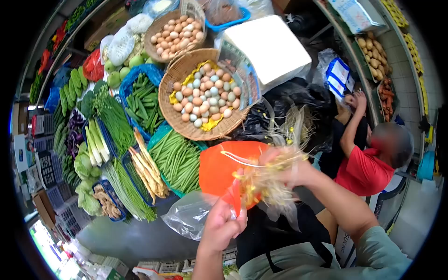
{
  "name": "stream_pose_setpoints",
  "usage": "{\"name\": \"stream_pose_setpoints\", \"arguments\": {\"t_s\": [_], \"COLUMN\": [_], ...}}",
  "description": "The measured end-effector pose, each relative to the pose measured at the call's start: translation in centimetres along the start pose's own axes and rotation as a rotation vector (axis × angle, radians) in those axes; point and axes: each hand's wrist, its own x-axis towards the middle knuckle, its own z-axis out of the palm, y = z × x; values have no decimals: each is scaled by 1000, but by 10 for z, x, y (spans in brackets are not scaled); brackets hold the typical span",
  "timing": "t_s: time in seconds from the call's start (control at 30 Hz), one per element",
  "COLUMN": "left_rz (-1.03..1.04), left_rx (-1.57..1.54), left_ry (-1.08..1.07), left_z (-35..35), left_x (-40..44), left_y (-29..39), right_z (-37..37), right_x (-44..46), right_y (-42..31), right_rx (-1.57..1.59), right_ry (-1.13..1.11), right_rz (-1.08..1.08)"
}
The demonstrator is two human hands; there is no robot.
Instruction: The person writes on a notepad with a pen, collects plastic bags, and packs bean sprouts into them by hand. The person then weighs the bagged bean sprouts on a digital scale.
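Observation:
An orange bag [219, 168] lies below the large egg basket, its near edge pinched in my left hand [224, 221]. Clear plastic [186, 217] hangs beside that hand. Over the bag's right side, my right hand [291, 168] is closed on a bunch of pale, thin sprouts [266, 184], blurred by motion. Some sprouts overlap the orange bag; whether any are inside it I cannot tell. Behind my right hand, more sprouts [298, 126] rest on black plastic.
Green beans [177, 161], a wicker basket of eggs [168, 109] and other vegetables fill the left side. A white box [268, 49] stands at the back. A person in a red shirt [364, 172] sits at the right, near shelves with potatoes [373, 53].

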Motion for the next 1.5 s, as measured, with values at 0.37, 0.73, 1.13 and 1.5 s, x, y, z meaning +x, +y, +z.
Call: {"name": "stream_pose_setpoints", "arguments": {"t_s": [0.37,0.73,1.13,1.5], "left_rz": [144,151,927,835], "left_rx": [-298,-208,10,167], "left_ry": [-31,136,477,1100], "left_z": [-47,-50,-56,-205], "left_x": [-19,-64,-275,-212], "left_y": [-11,-3,78,37], "right_z": [47,13,174,378], "right_x": [10,-74,46,185], "right_y": [178,-38,-189,-47], "right_rx": [-1148,-1633,-433,-564], "right_ry": [23,-138,-83,-294], "right_rz": [216,-76,-615,-451]}}
